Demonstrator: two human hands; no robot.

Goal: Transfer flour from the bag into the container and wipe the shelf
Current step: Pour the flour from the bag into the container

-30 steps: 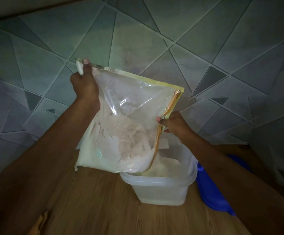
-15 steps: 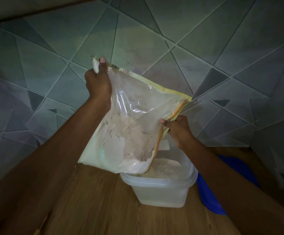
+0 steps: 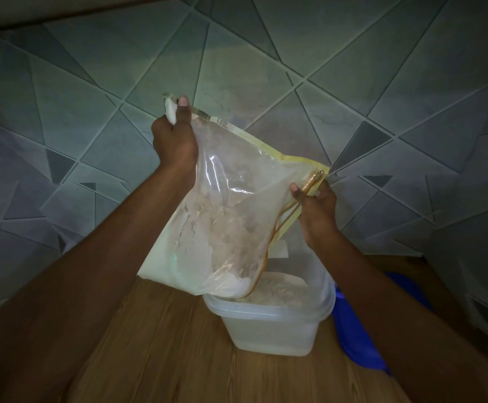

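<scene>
A clear plastic flour bag with a yellow edge hangs tilted, its lower mouth resting over the rim of a translucent plastic container on the wooden shelf. White flour fills the bag's lower half and lies heaped in the container. My left hand grips the bag's raised upper corner. My right hand pinches the bag's yellow right edge just above the container.
The wooden shelf spreads in front of the container. A blue lid or cloth lies to the right of the container, partly under my right arm. A grey tiled wall stands close behind.
My left hand has lifted the bag's corner higher and to the right, tipping the bag more steeply. The flour has slid down toward the mouth. My right hand has risen slightly.
</scene>
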